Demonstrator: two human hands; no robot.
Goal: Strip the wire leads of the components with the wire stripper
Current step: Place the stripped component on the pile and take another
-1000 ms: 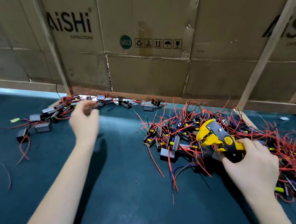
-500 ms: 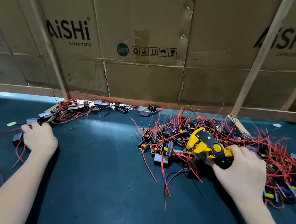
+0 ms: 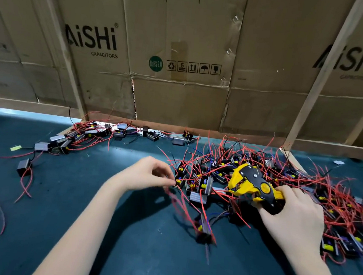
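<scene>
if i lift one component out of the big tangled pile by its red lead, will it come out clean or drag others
Probably drags neighbours: the red leads in the pile cross and loop over one another. The leads look thin and floppy, curving loosely on the mat. The component hanging blurred under the left hand looks light.

the wire stripper (image 3: 251,186) looks glossy yellow and black plastic; the desk (image 3: 78,227) has a matt teal mat; the backing wall (image 3: 180,93) is creased, dull brown cardboard.

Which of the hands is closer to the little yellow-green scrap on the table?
The left hand. It is at mid-table, pinching red wires, to the right of the yellow-green scrap. The right hand grips the wire stripper further right, over the big pile.
</scene>
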